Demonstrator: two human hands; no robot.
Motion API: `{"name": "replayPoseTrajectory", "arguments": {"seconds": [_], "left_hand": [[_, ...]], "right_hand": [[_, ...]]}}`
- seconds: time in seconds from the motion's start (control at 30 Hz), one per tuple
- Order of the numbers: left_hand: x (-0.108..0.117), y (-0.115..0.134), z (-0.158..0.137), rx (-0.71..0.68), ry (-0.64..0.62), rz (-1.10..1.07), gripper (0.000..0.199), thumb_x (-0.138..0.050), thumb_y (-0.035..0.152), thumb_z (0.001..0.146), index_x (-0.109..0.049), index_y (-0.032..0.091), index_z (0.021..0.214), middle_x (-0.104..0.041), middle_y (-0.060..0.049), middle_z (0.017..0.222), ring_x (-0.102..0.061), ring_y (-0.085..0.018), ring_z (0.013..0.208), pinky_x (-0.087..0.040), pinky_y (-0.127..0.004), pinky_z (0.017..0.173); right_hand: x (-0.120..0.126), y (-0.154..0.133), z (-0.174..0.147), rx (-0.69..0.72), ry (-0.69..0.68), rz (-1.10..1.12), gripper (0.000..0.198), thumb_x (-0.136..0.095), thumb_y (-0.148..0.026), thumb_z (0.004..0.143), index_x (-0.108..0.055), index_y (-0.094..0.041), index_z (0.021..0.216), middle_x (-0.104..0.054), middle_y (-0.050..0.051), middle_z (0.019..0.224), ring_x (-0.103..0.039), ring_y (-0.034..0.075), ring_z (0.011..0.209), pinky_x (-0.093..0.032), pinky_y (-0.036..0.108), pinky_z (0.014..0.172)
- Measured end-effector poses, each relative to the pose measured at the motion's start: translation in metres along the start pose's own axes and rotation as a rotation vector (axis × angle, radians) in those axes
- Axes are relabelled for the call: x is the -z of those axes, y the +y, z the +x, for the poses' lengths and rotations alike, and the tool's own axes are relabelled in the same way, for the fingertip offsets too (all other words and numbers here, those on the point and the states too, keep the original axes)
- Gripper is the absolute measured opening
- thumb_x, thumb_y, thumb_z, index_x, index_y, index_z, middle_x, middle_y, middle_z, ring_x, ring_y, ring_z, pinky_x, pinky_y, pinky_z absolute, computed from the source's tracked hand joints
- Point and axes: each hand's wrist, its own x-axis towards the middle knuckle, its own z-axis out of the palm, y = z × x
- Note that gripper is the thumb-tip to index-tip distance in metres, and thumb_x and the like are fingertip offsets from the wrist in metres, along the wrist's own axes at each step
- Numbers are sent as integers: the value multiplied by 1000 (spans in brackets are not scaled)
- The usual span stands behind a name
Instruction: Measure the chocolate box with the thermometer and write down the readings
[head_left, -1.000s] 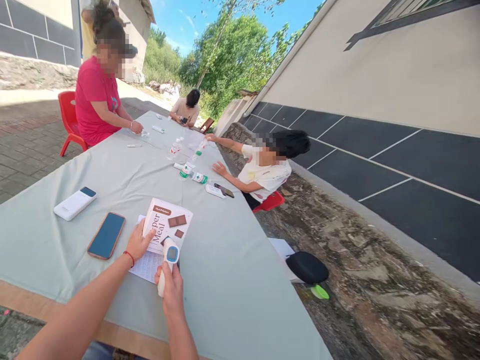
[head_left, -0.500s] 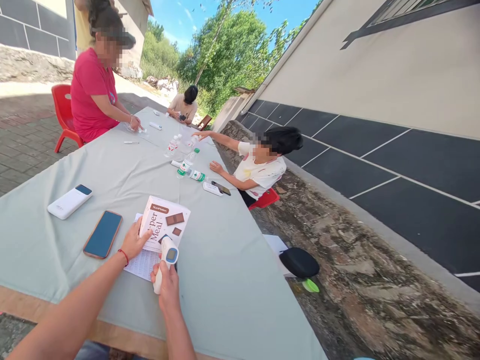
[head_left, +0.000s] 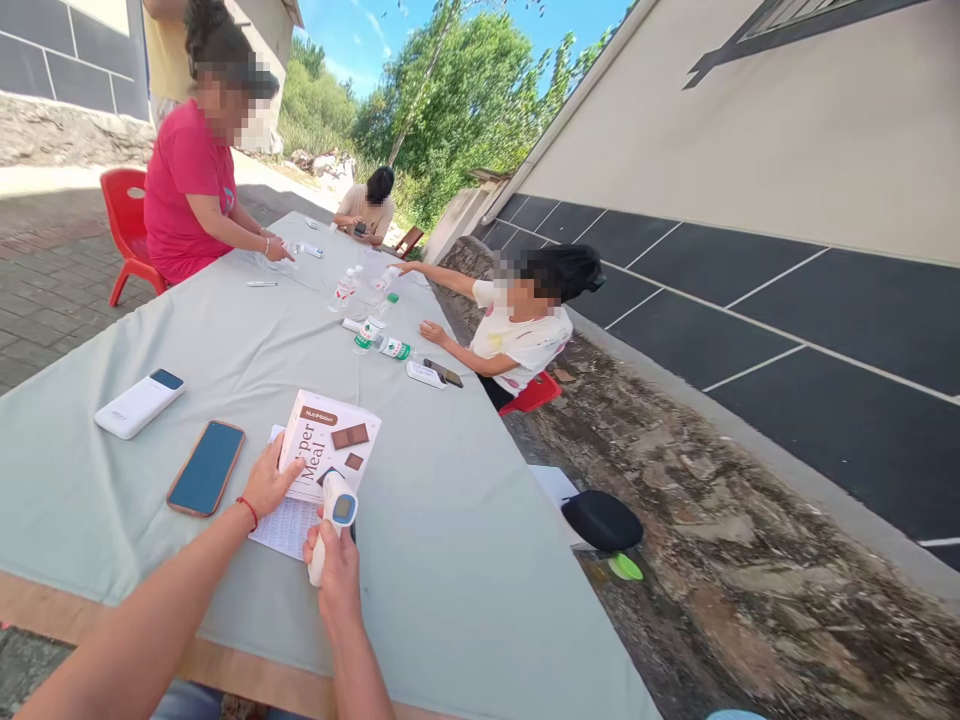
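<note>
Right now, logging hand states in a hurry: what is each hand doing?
Left hand: open, resting on the box.
Right hand: closed around the thermometer.

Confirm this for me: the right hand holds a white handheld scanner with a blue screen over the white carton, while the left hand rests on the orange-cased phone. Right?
Not quite. In the head view the left hand rests on the white carton, not on the orange-cased phone, which lies apart to its left. The right hand does hold the white handheld scanner with a blue screen over the carton.
</note>
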Motion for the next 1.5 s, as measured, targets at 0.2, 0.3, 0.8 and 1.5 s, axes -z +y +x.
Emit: {"name": "replayPoseTrajectory", "arguments": {"seconds": [0.2,0.3,0.8,1.5], "left_hand": [[1,2,0,-2,-11,-3,60,-44,56,90,-43,18,137,-61,-13,120,-55,-29,110,-43,-46,96],[1,2,0,-1,-16,-3,61,-43,56,90,-43,17,137,-61,-13,120,-55,-29,109,-42,-46,96],[1,5,0,22,4,27,60,-43,58,90,-46,20,135,-61,-12,121,-56,-29,111,-43,-45,98],[36,14,86,250,-261,-208,65,-85,44,53,-60,16,106,-72,-10,100,-67,-28,92,-55,-44,80]], "right_hand": [[6,10,5,-4,-11,-7,49,-70,-56,70,-58,-18,99,-49,-7,57,-45,9,47,-37,24,47],[8,10,6,-1,-21,-23,51,-69,-57,70,-58,-18,101,-51,-6,57,-47,10,47,-38,24,48],[0,-15,-8,-7,-49,-48,48,-70,-57,69,-60,-18,94,-50,-6,57,-44,8,46,-35,23,47],[85,-64,-11,292,274,-657,38,-64,-49,73,-68,-19,96,-68,3,76,-57,18,65,-43,27,57]]}}
